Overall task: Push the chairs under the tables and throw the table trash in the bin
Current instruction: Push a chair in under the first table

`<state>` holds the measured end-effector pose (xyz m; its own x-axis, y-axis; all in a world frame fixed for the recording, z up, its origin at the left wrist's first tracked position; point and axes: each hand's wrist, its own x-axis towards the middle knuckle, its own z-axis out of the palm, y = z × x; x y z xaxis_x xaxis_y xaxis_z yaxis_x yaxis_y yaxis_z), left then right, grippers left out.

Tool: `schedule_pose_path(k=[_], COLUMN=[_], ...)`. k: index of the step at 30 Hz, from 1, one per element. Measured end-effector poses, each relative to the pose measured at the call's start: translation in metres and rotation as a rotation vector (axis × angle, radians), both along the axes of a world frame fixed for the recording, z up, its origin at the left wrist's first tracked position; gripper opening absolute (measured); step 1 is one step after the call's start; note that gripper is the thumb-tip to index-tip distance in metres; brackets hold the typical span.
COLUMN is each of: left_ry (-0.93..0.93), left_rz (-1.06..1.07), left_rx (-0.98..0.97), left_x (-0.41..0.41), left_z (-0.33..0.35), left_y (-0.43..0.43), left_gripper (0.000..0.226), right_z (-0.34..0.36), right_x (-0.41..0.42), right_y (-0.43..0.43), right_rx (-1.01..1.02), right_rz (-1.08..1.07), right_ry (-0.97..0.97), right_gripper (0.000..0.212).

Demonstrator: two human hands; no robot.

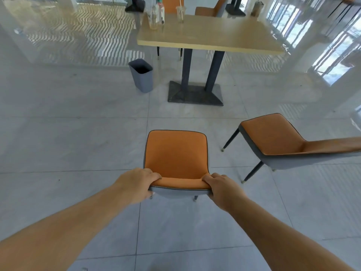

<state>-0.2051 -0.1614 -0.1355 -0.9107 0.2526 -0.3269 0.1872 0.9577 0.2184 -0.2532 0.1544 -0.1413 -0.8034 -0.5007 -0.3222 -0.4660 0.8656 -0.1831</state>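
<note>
Gripping chair (pixel 176 153) to push under table (pixel 211 36).
Left hand (pixel 136 183), right hand (pixel 220 187): fingers curled over backrest corners, steering squarely.

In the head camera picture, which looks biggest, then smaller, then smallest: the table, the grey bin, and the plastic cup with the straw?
1. The table looks biggest.
2. The grey bin beside its base is next.
3. The plastic cup with a straw, standing on the tabletop, looks smallest.

The cup sits farthest from the camera, so it may look smaller than it is.
</note>
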Motion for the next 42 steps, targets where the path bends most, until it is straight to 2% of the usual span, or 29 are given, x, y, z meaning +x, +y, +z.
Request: schedule_pose_path(k=[21,31,42], left_ry=[0.007,0.001,-0.006], left_rz=[0.033,-0.048,-0.019], left_rx=[-0.006,0.009,0.020], left_x=[-0.319,-0.485,-0.630], left_z=[-0.003,-0.007,-0.002], left_y=[-0.061,-0.106,-0.124], left_gripper=[0.052,0.054,0.051], right_z=[-0.003,0.001,0.003], right_x=[-0.324,-0.477,-0.628], right_y=[-0.063,-0.103,-0.123], right_rx=[-0.001,-0.013,0.014], right_rz=[-0.009,-0.070,-0.057], right_ry=[-0.007,0.000,-0.009], right_gripper=[0.019,0.019,0.015])
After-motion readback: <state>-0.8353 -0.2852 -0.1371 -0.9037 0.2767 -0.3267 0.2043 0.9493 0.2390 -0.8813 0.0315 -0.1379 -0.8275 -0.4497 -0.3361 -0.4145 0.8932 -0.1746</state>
